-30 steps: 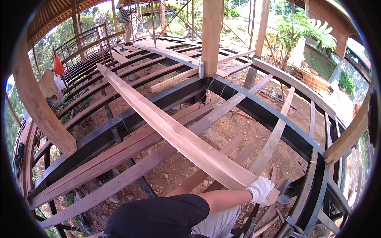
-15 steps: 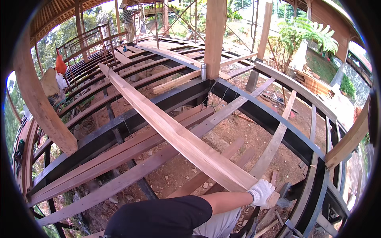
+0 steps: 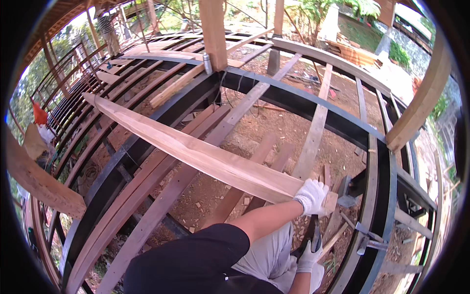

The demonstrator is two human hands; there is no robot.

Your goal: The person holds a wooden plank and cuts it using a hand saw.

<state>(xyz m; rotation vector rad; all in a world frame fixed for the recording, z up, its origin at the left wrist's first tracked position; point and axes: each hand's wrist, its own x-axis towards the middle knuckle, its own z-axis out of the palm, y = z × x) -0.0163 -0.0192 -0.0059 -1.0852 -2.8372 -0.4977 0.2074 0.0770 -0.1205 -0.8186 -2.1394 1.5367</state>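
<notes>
A long pale wooden plank lies slantwise across the dark joists, its near end by my body. My left hand, in a white glove, is closed over that near end, fingers wrapped across the top edge. Just below it, my right hand, also gloved, grips a dark hand tool pointing up toward the plank's end. Its kind does not show clearly. To the right, a metal-headed hammer-like tool rests on the beam.
Black steel beams frame the floor, with wooden joists across open gaps above bare earth. Upright wooden posts stand around, one at the centre with a metallic bottle beside it. Another person stands at the far left.
My view has shifted right and downward. My right hand with the dark tool now shows below the plank's end. My left hand keeps its grip on the plank.
</notes>
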